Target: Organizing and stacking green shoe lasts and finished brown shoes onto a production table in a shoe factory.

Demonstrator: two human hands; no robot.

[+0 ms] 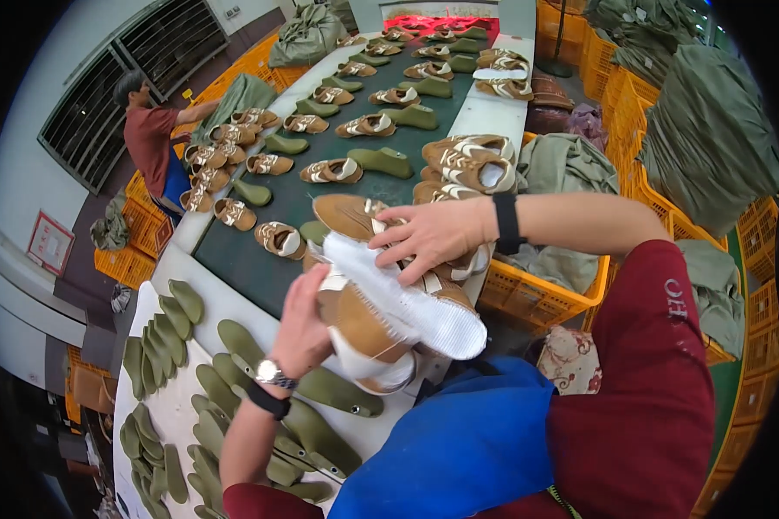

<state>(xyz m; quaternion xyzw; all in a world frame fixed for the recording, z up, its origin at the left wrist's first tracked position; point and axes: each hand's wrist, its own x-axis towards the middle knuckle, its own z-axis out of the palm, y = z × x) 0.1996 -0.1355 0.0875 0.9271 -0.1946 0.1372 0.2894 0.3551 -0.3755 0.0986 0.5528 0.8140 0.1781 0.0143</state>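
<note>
In front of me, a tan-and-white shoe upper [368, 324] is turned so its white stitched underside [411, 298] faces up. My left hand [301, 322] is closed around its near left side, fingers at the edge. My right hand [428, 235] grips it from the far side, its bent fingers reaching onto the white underside. Another tan shoe [342, 214] lies partly hidden beside my right fingers. More tan-and-white shoes [469, 163] are stacked just beyond that hand. Olive-green shoe lasts [333, 391] lie beneath and beside my left forearm.
Ahead runs a dark green conveyor belt [234, 238] carrying rows of shoes and lasts under a red-lit opening [441, 24]. Loose lasts [171, 327] cover a white table at left. Orange crates [532, 294] with olive bags stand at right. A co-worker [151, 138] stands beyond the belt's left side.
</note>
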